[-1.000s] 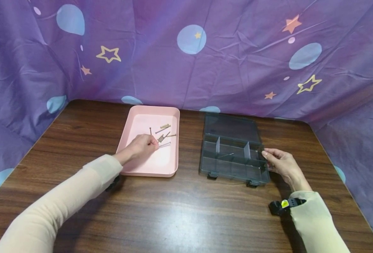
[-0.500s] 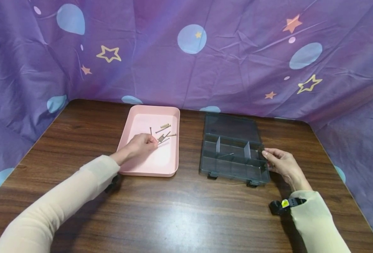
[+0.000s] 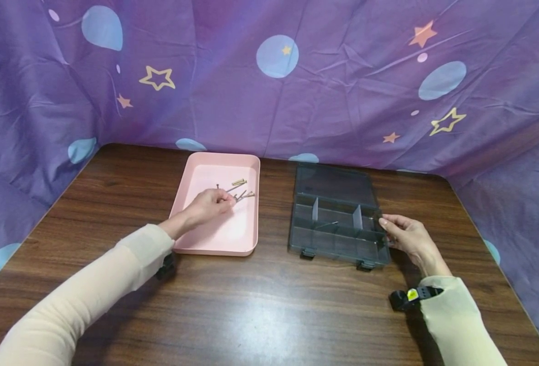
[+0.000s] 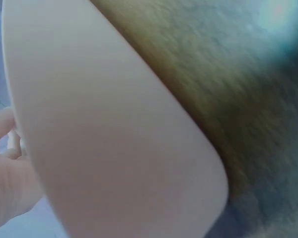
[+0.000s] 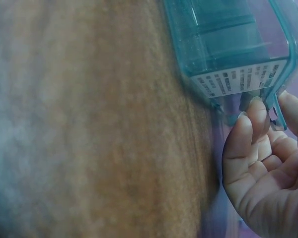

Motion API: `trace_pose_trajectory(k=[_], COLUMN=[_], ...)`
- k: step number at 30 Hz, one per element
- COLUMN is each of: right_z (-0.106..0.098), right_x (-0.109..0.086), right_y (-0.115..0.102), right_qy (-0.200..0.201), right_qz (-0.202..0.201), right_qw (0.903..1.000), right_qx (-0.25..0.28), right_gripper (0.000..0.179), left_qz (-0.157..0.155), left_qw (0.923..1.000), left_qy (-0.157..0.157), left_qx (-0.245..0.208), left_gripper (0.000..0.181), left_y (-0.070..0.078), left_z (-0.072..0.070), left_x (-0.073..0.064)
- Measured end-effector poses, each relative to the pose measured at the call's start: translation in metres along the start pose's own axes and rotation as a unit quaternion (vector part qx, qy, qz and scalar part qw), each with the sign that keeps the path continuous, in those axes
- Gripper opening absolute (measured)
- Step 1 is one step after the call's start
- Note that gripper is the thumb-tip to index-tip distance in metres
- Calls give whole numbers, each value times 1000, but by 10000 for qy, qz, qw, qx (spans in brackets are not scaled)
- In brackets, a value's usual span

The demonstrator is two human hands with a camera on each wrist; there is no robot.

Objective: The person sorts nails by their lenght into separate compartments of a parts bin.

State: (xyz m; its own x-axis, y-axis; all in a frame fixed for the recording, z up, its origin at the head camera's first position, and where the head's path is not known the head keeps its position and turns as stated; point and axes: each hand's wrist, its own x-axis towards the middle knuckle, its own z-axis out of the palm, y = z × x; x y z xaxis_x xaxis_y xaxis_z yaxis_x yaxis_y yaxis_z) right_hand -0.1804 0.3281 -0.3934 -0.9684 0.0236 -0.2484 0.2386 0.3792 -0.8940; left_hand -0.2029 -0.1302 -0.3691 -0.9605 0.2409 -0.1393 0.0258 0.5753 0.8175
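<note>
In the head view my left hand (image 3: 207, 206) reaches over the pink tray (image 3: 223, 244), its thumb and fingertips pinching one end of a long thin silver screw (image 3: 240, 198). Several gold and silver screws (image 3: 239, 181) lie in the tray around the fingers; some are partly covered by the hand. The tray wall (image 4: 124, 129) fills much of the left wrist view. At the right my right hand (image 3: 406, 239) grips the edge of a smoky see-through compartment box (image 3: 342, 246), whose lid lies back. Its thumb and fingers pinch the box's side in the right wrist view.
One thin screw (image 3: 327, 224) lies in the middle back compartment of the box. Two upright dividers (image 3: 357, 217) split the back row. Front latches (image 3: 308, 253) hang over the brown wooden table (image 3: 260, 310). A purple patterned cloth (image 3: 223, 91) hangs behind.
My left hand, pinching the silver screw, has moved slightly up and to the right over the tray. The right hand and the box stay in place.
</note>
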Motion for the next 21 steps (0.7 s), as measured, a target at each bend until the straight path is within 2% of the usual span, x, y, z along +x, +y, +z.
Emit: trace_pose_trajectory(k=[8, 15, 18, 21], right_z=[0, 0, 0, 0], right_x=[0, 0, 0, 1], right_y=[0, 0, 0, 0], right_qy=[-3, -26, -17, 2], right_qz=[14, -6, 20, 43], right_qw=[10000, 9999, 10000, 9999], right_qx=[23, 125, 61, -116], right_gripper=[14, 7, 16, 34], left_qz=[126, 302, 399, 455], left_qw=[9997, 9990, 9983, 9978], left_qy=[21, -54, -138, -180], left_qx=[-210, -313, -390, -441], left_gripper=[20, 19, 20, 18], left_y=[9, 21, 29, 36], left_z=[3, 9, 14, 19], left_x=[2, 8, 10, 12])
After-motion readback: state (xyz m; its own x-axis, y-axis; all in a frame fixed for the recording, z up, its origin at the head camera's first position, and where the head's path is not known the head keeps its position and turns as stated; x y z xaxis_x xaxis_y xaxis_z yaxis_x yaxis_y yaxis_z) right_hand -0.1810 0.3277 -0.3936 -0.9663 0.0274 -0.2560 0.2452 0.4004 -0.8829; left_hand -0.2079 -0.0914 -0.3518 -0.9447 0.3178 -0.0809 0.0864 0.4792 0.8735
